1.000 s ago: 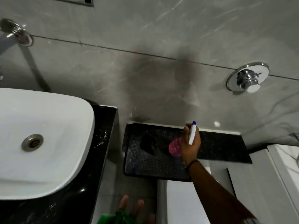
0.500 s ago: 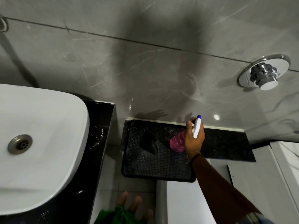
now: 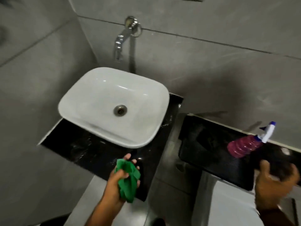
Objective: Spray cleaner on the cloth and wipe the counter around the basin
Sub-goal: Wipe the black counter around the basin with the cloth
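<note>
The left hand (image 3: pixel 120 181) clutched a green cloth (image 3: pixel 127 180) above the black counter (image 3: pixel 91 150) – the right hand (image 3: pixel 273 185), fingers spread, held nothing, near the spray bottle (image 3: pixel 244 145)

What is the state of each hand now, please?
Left hand: closed, gripping the green cloth above the black counter.
Right hand: open, holding nothing; the spray bottle lies apart from it on the tray.

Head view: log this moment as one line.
left hand: holds green cloth over black counter | right hand: empty | spray bottle: on tray
</note>
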Available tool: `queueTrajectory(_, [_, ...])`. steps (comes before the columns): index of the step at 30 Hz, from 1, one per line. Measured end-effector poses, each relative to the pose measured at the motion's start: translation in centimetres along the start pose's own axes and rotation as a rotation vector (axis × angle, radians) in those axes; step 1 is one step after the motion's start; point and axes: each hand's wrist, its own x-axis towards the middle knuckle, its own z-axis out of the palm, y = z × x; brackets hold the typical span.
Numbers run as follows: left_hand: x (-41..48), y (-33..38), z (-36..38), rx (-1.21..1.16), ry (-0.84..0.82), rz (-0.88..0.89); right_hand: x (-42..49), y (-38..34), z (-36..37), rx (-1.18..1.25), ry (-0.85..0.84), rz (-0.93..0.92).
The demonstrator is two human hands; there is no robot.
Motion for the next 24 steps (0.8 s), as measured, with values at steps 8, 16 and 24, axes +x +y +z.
queueTrajectory(8, [3.3, 7.5, -2.2, 1.299, 0.558, 0.515, -15.1, -7.2, 5.2, 0.162, -0.346, -0.053])
queueTrajectory(16, [7.0, 3.6, -5.0, 1.859, 0.559, 0.641, -23.8, -17.7, 19.5, 0.139, -0.516, -0.2])
queueTrajectory(24, [10.9, 10.0, -8.8, 1.881, 0.518, 0.616, -24.8, -17.8, 26.6, -0.36, -0.472, -0.345])
